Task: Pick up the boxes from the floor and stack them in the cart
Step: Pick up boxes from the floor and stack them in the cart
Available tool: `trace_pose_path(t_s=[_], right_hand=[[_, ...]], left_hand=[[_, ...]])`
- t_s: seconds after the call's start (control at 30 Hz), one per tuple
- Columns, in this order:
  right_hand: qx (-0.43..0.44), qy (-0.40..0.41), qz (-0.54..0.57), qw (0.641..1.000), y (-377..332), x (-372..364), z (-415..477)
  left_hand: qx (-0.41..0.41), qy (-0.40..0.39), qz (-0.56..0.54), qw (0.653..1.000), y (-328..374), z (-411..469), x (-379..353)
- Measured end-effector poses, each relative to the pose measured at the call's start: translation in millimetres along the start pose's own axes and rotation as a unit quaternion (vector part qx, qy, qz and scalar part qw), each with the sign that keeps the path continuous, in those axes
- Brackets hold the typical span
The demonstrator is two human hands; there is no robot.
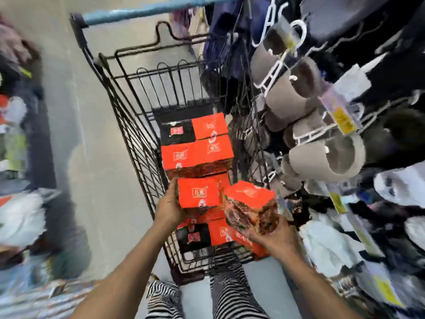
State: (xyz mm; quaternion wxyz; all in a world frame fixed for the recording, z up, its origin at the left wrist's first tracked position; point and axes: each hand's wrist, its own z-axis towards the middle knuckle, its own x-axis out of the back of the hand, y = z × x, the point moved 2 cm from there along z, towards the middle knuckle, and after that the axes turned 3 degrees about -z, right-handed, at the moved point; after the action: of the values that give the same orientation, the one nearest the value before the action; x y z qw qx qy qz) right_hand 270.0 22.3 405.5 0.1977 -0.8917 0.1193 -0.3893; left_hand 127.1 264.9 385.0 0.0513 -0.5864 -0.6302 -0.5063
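A black wire cart point(135, 134) with a blue handle stands in front of me and holds several orange and black boxes. My left hand point(169, 206) grips the left side of an orange box point(199, 194) above the cart's near end. My right hand point(273, 236) holds a second orange box point(249, 203) from below, tilted, over the cart's right rim. More orange boxes point(197, 153) are stacked further along the basket, with a black one point(177, 132) beside them.
Grey slippers on white hangers point(322, 153) and dark clothes crowd the rack right against the cart's right side. Blurred goods line the left edge. Grey floor point(92, 134) runs along the cart's left. My striped trouser legs point(230, 288) are below.
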Motion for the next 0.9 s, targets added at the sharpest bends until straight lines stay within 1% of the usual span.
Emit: trace_pose_path(t_s=[0.1,0.23,0.37,0.43,0.47,0.57,0.63,0.67,0.73,0.77,0.83,0.9], right_hand=[[0.032,-0.014,-0.007,0.999,9,-14,16],[0.027,-0.042,0.023,0.998,14,-27,38],[0.025,-0.050,0.040,0.998,11,-35,55],[0.014,-0.059,0.056,0.997,12,-42,66],[0.020,-0.067,0.058,0.996,11,-45,72],[0.045,-0.083,0.039,0.995,-9,-49,85],[0.054,-0.115,0.014,0.992,-16,-53,100],[0.056,-0.119,0.001,0.991,-19,-55,109],[0.079,-0.108,-0.019,0.991,-29,-57,127],[0.101,-0.104,-0.021,0.989,-36,-59,136],[0.134,-0.104,-0.023,0.985,-39,-68,154],[0.129,-0.113,0.005,0.985,-40,-78,167]], left_hand=[[0.034,0.013,-0.080,0.996,-14,12,-13],[0.086,0.031,-0.186,0.978,-38,32,-23],[0.090,0.046,-0.219,0.970,-40,44,-25],[0.099,0.035,-0.226,0.968,-37,48,-27],[0.117,0.024,-0.242,0.963,-36,50,-27],[0.189,-0.026,-0.328,0.925,-36,48,-31],[0.229,-0.058,-0.380,0.894,-43,45,-33],[0.240,-0.065,-0.404,0.880,-47,44,-33],[0.244,-0.058,-0.433,0.866,-51,45,-33],[0.239,-0.052,-0.440,0.864,-50,46,-32],[0.206,-0.044,-0.423,0.881,-44,48,-30],[0.177,-0.036,-0.413,0.893,-41,49,-30]])
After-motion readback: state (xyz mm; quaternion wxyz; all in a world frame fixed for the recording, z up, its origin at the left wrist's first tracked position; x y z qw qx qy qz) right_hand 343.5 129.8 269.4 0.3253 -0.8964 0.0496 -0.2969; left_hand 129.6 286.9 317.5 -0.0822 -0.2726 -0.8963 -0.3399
